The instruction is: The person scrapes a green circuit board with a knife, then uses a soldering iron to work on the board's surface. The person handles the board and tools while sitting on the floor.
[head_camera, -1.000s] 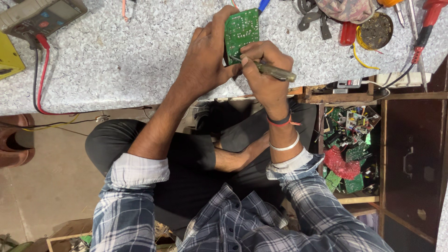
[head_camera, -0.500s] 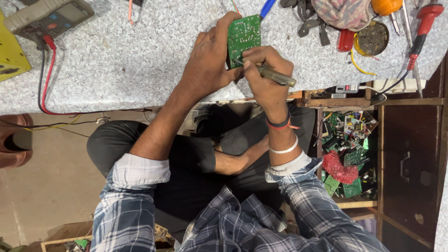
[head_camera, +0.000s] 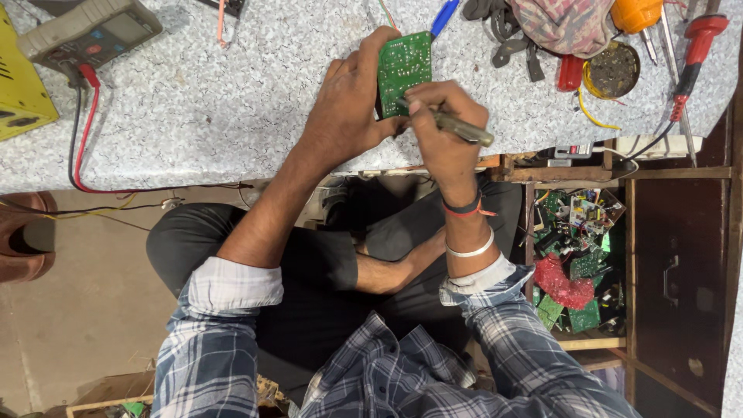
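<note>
A small green circuit board [head_camera: 404,68] lies on the speckled grey worktop [head_camera: 232,116], solder side up. My left hand [head_camera: 348,101] grips its left edge, thumb along the bottom. My right hand [head_camera: 443,131] is closed around a slim metal-handled tool [head_camera: 460,128], whose tip touches the board's lower part. The tool's tip is partly hidden by my fingers.
A multimeter [head_camera: 89,31] with red and black leads sits at the far left beside a yellow box [head_camera: 19,85]. Screwdrivers [head_camera: 693,54], a round tin [head_camera: 615,70], a cloth [head_camera: 565,23] and a blue pen [head_camera: 443,17] lie at the right. An open drawer [head_camera: 576,255] holds scrap boards.
Both hands and the board stay in almost the same place on the worktop; the view has shifted slightly. The tool remains against the board.
</note>
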